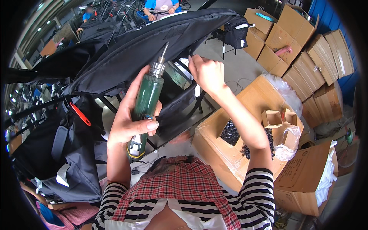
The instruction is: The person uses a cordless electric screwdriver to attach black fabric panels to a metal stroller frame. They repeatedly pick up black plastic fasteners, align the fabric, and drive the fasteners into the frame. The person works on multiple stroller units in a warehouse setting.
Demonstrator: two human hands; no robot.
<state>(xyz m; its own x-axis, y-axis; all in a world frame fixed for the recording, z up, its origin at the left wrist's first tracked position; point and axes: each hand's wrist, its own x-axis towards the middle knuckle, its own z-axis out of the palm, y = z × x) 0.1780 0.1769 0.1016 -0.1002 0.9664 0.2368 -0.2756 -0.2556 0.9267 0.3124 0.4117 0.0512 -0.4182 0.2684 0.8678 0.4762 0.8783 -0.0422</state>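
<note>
fabric panel [134, 53], black, slants lengthwise from beyond the left hand [132, 117] up past the right hand [209, 74], the nearer, curled by its lower edge; whether that pinches i cannot tell. the left grips a green screwdriver [148, 96], bit forward.

A person wears a checked apron [180, 178] in red, black and white at six o'clock, over a black-and-white striped top [143, 209] with an open white collar [191, 217]. Striped left sleeve [109, 199], at seven o'clock, and right sleeve [257, 191], between four and five, stop short of the elbows.
</note>
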